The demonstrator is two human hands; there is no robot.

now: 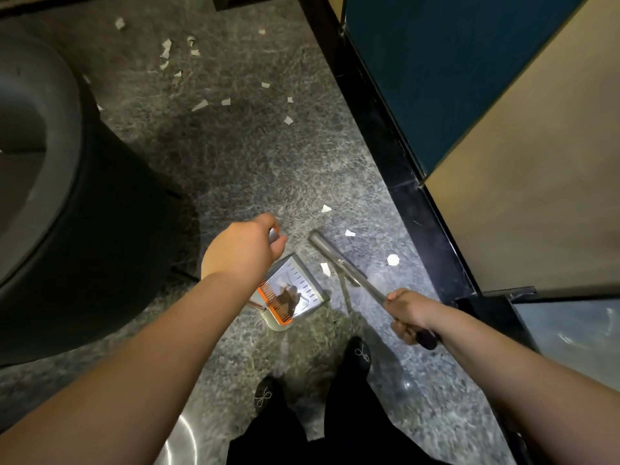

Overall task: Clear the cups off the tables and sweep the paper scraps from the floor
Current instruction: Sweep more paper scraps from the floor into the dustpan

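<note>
right hand [407,310] grips broom handle [349,273]; left hand [246,250] holds dustpan [292,293] handle, paper scraps [392,260] beyond.

Head view, steeply down at floor [255,169]

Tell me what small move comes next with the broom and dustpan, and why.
Probably draw the broom in the right hand toward the dustpan held by the left hand, since several paper scraps lie just beyond its head.
</note>
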